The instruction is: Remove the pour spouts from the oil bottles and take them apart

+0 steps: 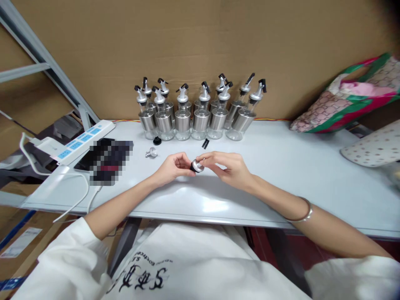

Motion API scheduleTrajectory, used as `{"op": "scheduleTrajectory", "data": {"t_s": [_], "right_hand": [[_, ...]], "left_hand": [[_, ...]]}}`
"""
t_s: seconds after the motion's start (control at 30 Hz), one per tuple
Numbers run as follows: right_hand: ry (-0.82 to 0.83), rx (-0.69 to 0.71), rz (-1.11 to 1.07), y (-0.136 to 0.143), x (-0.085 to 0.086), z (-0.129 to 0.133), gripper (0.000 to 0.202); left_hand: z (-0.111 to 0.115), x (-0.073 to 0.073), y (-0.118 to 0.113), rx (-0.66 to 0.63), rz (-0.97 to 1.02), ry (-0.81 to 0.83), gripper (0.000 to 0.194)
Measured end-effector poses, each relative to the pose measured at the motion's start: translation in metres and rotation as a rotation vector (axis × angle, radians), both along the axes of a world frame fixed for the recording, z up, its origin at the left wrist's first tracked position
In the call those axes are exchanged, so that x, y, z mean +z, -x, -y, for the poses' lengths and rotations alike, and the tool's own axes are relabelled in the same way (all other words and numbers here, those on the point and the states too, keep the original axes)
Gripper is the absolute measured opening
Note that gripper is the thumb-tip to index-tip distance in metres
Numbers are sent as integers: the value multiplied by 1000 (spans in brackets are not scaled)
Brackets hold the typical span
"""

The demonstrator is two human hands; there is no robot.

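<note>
Above the middle of the table, both hands meet on one silver and black bottle pourer (197, 166). My left hand (175, 168) pinches its black stopper end between thumb and fingers. The fingers of my right hand (229, 167) close on its silver end from the other side. Left of my left hand lies a loose silver pourer top (152, 152). A black stopper (156, 141) rests behind it, and a small black lever piece (205, 143) lies just beyond my hands.
Several glass and steel oil bottles (183, 118) with pourers stand in rows at the back. On the left are a power strip (86, 139), white cables (84, 196) and a blurred-out dark device (109, 160). A patterned bag (331, 104) and a dotted white object (371, 146) sit at right.
</note>
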State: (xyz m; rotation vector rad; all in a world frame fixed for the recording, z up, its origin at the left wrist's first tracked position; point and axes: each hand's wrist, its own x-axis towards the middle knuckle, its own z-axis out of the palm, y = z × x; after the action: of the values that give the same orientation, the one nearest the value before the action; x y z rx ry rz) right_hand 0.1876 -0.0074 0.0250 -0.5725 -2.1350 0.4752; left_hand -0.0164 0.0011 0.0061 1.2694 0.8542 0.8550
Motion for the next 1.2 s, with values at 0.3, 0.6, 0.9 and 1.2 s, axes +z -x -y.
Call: {"op": "scheduleTrajectory", "data": {"t_s": [0.3, 0.6, 0.9, 1.2], "right_hand": [[337, -41, -205, 2, -9, -4, 15], [648, 2, -347, 5, -8, -5, 20], [937, 39, -439, 8, -7, -4, 30], [901, 88, -251, 13, -7, -2, 35]], "left_hand": [[2, 5, 0, 43, -9, -8, 38], [0, 0, -1, 100, 35, -11, 35], [8, 7, 0, 23, 45, -51, 37], [8, 6, -7, 13, 45, -123, 50]]}}
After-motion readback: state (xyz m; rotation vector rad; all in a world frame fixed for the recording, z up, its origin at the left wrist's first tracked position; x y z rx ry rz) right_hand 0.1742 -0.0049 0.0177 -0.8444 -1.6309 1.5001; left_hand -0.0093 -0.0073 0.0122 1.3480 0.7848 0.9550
